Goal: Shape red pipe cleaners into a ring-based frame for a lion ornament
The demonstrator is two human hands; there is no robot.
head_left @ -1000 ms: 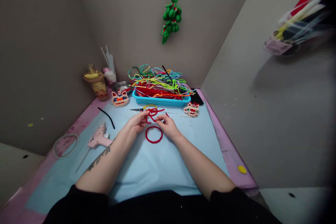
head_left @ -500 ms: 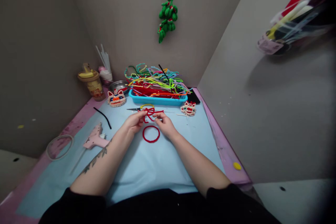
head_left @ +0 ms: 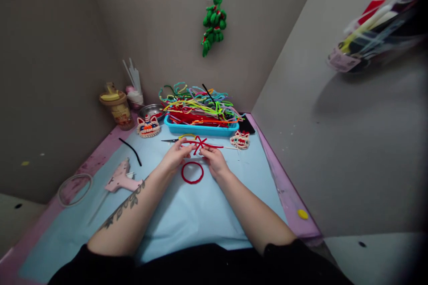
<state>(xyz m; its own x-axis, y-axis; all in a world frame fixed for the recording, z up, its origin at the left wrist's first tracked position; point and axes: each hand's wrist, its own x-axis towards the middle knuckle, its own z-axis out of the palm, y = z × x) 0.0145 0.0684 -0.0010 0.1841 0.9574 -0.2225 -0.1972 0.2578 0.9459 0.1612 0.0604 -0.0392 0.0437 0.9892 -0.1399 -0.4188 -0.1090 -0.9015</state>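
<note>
I saw the right hand [head_left: 214,160] with its fingertips pinched on a fuzzy red star [head_left: 201,143] over the middle of the table [head_left: 294,200], while the left hand [head_left: 178,155], fingers partly spread, met its left side, though I could not tell whether it gripped. On the near side of the 2 hands I had a red ring [head_left: 192,182] flat on a blue cloth [head_left: 182,218]. I made out a pink glue gun [head_left: 120,178] to the left and a blue tray [head_left: 203,130] of coloured stems [head_left: 190,118] at the far side.

Left hand [head_left: 176,156] and right hand [head_left: 214,159] nearly meet, fingers bent.
</note>
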